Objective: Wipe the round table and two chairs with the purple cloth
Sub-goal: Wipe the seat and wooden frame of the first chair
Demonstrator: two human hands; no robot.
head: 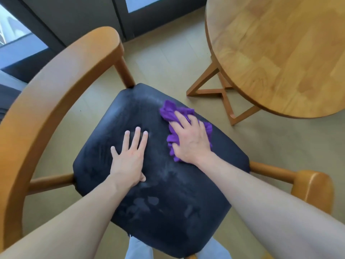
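Nearest, the chair's dark padded seat fills the lower view, smeared with pale streaks and prints. The left hand lies flat on its middle, fingers straight and spread, holding nothing — it looks like a brace. Just beyond and to the right, the right hand presses the cloth onto the seat's far right part, fingers extended over it with the tips bent slightly into the folds; purple bunches out ahead of the fingertips and along both sides of the palm.

The cloth looks soft, light and limp, so it should crumple and slide easily under a flat palm; I judge it best gathered into a wad under the fingers, not pinched at a corner. The seat seems smooth and a little springy.

The curved wooden backrest wraps round on the left. Farther off, upper right, stands the desk — round, bare where it shows.

No brand, label or writing can be read.
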